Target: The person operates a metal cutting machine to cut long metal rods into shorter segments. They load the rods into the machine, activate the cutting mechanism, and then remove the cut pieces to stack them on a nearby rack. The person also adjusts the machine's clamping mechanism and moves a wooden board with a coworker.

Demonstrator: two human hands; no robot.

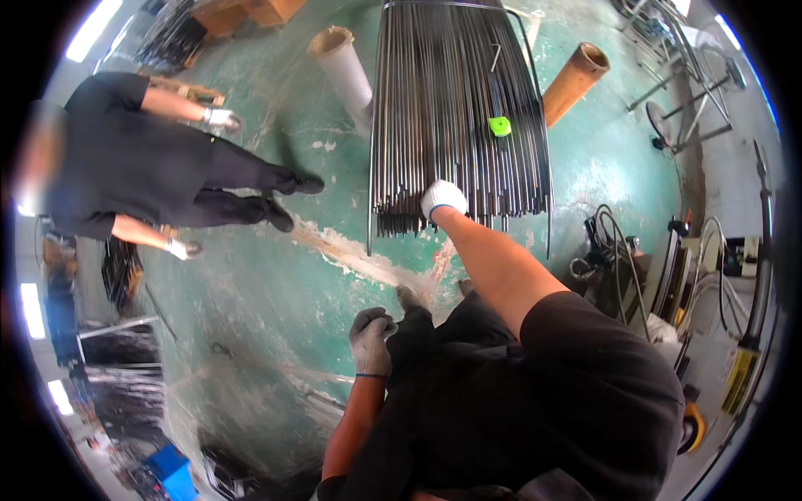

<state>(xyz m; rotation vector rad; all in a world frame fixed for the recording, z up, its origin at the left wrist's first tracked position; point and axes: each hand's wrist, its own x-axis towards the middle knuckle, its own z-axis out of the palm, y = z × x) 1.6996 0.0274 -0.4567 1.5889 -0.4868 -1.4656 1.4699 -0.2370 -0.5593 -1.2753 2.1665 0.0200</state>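
A wide stack of long, thin dark metal tubes (455,100) lies in front of me, its uneven ends toward me. My right hand (444,199), in a white glove, is balled over the near tube ends, touching them. Its fingers are turned away, so what they grip is hidden. Down by my left leg is my left hand (370,341), in a greyish, soiled glove, with its fingers curled in and nothing visible inside. On top of the tubes sit a bright green tape measure (499,126) and a thin bent metal rod (495,58).
Cardboard tubes stand beside the stack, a pale one (341,71) left and a brown one (576,83) right. A co-worker (159,159) in dark clothes and gloves stands at left. Right are a wheeled metal frame (693,100) and looped cables (618,250). A blue box (171,472) sits lower left.
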